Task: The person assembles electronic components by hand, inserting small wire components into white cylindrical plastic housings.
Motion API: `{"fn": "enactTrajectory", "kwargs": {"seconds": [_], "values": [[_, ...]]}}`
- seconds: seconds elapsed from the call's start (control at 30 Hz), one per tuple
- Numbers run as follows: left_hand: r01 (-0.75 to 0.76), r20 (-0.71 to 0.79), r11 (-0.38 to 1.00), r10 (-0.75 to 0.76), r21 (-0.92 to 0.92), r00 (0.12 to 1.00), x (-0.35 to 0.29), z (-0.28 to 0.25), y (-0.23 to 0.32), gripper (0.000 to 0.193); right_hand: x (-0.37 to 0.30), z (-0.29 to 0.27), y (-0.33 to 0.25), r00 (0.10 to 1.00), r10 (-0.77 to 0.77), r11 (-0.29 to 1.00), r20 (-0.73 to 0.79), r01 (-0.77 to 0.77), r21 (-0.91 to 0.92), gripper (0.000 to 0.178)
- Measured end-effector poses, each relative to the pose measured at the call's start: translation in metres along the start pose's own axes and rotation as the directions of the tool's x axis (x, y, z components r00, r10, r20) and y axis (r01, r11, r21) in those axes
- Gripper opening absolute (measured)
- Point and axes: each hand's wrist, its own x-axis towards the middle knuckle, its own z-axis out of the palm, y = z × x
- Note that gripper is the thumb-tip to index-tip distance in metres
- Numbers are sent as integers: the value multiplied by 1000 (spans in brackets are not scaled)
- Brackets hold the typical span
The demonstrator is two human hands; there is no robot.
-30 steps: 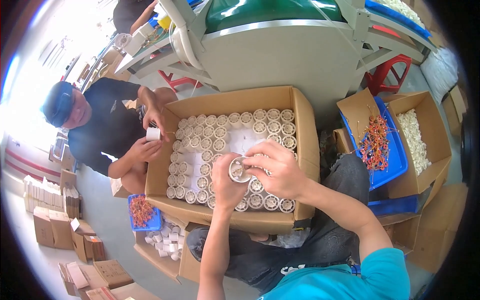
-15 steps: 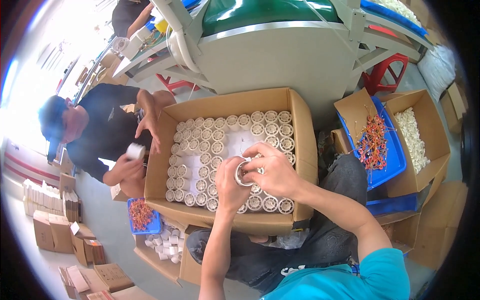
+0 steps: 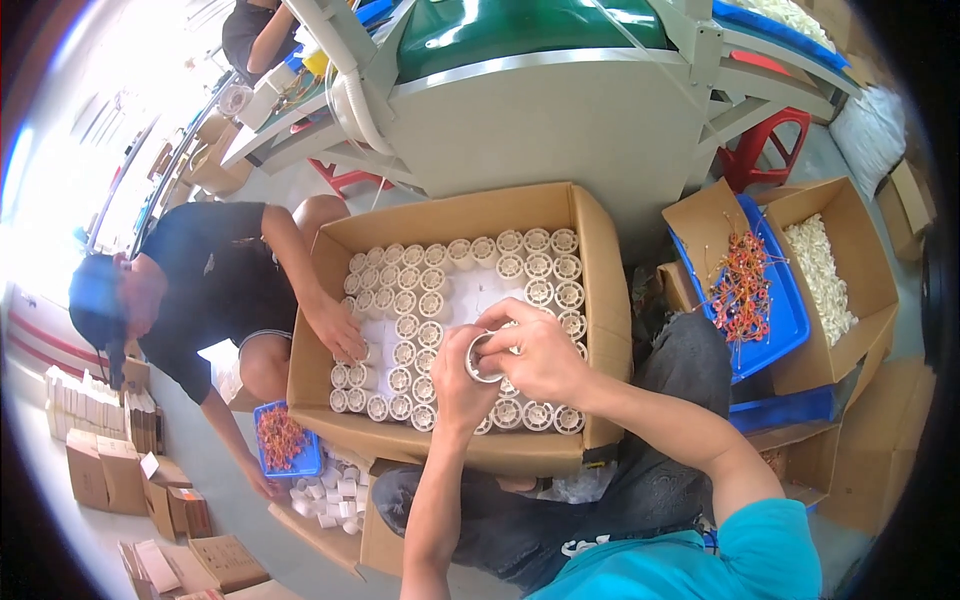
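Observation:
Over the near middle of a cardboard carton (image 3: pixel 450 452), my left hand (image 3: pixel 460 388) is closed around a white plastic cylinder-shaped housing (image 3: pixel 484 374), its open end facing up. My right hand (image 3: pixel 545 352) has its thumb and fingers bent together into that opening. Whatever the right fingertips pinch inside is hidden. Beneath and around my hands, rows of similar white round housings (image 3: pixel 423 416) stand upright in the carton, with slotted inserts showing in their tops. Bare carton bottom shows between some rows.
A co-worker (image 3: pixel 225 255) crouches at the left, one hand (image 3: pixel 338 330) among the carton's housings, the other beside a blue tray (image 3: pixel 300 468) and loose white cylinders (image 3: pixel 345 495). At right are red wired parts (image 3: pixel 745 285) and small white pieces (image 3: pixel 822 275). A green-topped machine (image 3: pixel 540 130) stands ahead.
The co-worker's white cylinder has left their hand; one hand has moved into the carton, the other down to the loose cylinders. My hands stay on the housing, the right fingers shifting slightly.

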Motion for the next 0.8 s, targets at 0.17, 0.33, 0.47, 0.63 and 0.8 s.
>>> {"fn": "enactTrajectory", "kwargs": {"seconds": [0.17,0.33,0.47,0.63,0.8], "values": [[-104,-78,992,110,76,991,0,2,-5,51,1,2,2,1000,20,997,-4,-20,69,17],[-117,-57,989,122,87,991,1,0,-4,49,-2,5,2,993,-98,993,-62,94,-69,15],[-82,-3,996,82,46,997,2,-2,-2,49,-2,3,2,989,-133,987,-69,126,-96,14],[-112,17,992,111,49,994,0,-3,-4,52,1,-1,8,991,-135,991,-4,135,-23,14],[-173,-94,982,180,75,979,-3,-1,-7,55,2,1,0,995,-95,995,-18,96,21,13]]}}
